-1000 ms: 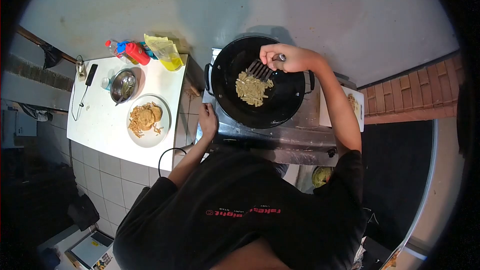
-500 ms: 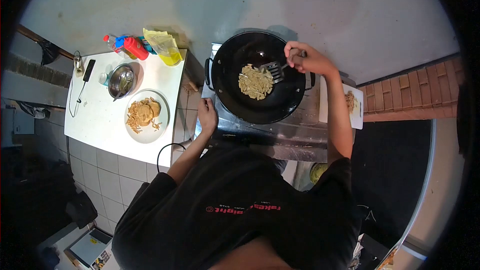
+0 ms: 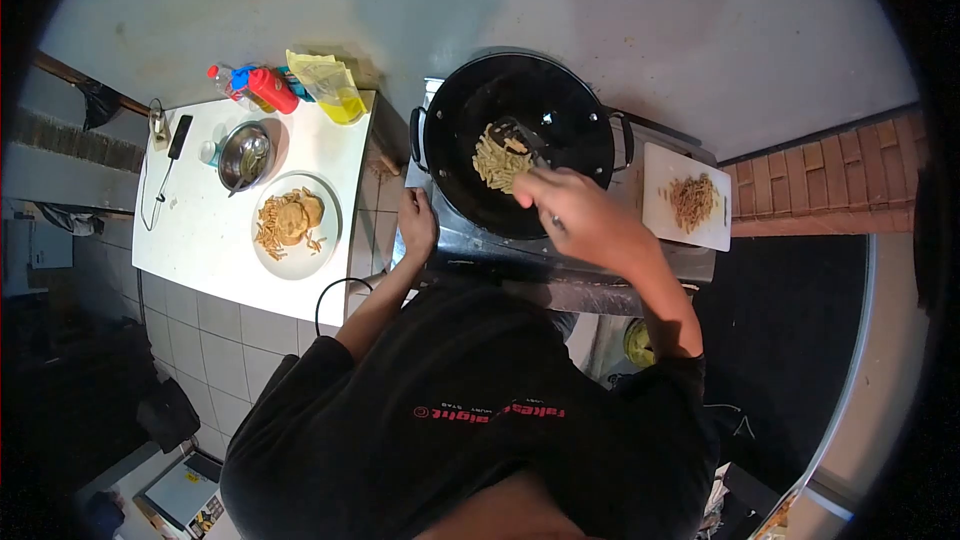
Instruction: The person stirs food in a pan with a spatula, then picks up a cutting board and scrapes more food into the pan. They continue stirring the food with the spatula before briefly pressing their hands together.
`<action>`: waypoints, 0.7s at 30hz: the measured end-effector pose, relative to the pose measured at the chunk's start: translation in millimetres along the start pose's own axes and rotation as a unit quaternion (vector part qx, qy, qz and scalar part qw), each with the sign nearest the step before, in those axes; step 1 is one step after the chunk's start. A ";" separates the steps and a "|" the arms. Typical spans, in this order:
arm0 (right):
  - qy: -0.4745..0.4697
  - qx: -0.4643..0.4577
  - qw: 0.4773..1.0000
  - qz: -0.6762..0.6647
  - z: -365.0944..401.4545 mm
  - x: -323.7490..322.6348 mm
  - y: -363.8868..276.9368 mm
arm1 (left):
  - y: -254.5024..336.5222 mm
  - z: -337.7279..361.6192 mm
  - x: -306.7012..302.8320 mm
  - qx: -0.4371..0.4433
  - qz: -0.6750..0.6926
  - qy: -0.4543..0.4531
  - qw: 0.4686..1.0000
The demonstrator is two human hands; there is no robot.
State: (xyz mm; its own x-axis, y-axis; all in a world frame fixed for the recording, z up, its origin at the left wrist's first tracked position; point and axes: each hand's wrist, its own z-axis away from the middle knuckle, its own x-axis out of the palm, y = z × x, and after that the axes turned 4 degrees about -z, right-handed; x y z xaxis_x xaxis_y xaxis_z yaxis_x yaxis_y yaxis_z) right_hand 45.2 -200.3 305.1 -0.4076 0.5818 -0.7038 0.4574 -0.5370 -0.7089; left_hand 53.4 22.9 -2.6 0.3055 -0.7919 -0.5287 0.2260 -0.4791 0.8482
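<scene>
A black two-handled wok (image 3: 480, 90) stands on the metal stove (image 3: 470, 249). Small pale strips of food (image 3: 495, 162) lie in its middle. My right hand (image 3: 578, 216) is closed on the handle of a spatula (image 3: 520, 132), whose slotted head touches the food from the right side; the hand is slightly blurred and hides part of the wok. At the stove's left front edge rests my left hand (image 3: 417, 224), below the wok's left handle, its fingers only partly separable.
A white table (image 3: 180, 260) at left bears a plate of food (image 3: 325, 230), a metal bowl (image 3: 244, 158), a red bottle (image 3: 272, 90), a yellow packet (image 3: 330, 88) and a black-handled tool (image 3: 178, 137). Right of the stove, a white board (image 3: 660, 180) holds browned strips.
My right hand has moved down and left from the wok's upper right edge to its lower right part, swinging the spatula's handle. The white board is now uncovered by my arm.
</scene>
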 end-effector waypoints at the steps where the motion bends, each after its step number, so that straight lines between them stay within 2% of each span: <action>1: 0.000 0.001 1.000 -0.001 2.1 4.3 -3.1 | -2.2 -0.2 1.2 0.000 -0.001 -0.002 1.000; 3: -0.010 -0.034 0.998 0.057 5.3 11.5 -8.9 | -4.0 -1.6 1.6 0.010 -0.007 0.003 1.000; 10: -0.041 -0.027 0.983 0.175 19.6 29.3 -29.4 | -4.4 -0.7 3.2 0.015 -0.004 0.013 1.000; 13: -0.027 -0.014 0.993 0.113 24.1 27.4 -26.0 | -8.2 -2.3 4.8 0.008 0.007 0.007 1.000; 17: -0.043 0.002 0.990 0.138 33.5 31.6 -30.3 | -9.4 -2.7 5.8 0.013 0.009 0.009 1.000; 21: -0.100 0.004 0.987 0.127 47.0 43.2 -35.6 | -9.0 -2.8 4.8 0.011 -0.006 0.002 1.000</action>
State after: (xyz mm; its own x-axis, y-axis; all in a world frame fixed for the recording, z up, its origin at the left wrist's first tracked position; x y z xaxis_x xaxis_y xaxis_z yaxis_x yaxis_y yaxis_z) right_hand -25.9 -184.8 297.7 -0.4295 0.2956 -0.8533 0.5586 -0.6554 -0.5082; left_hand 55.4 24.5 -12.9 0.3074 -0.7842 -0.5391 0.2096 -0.4968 0.8422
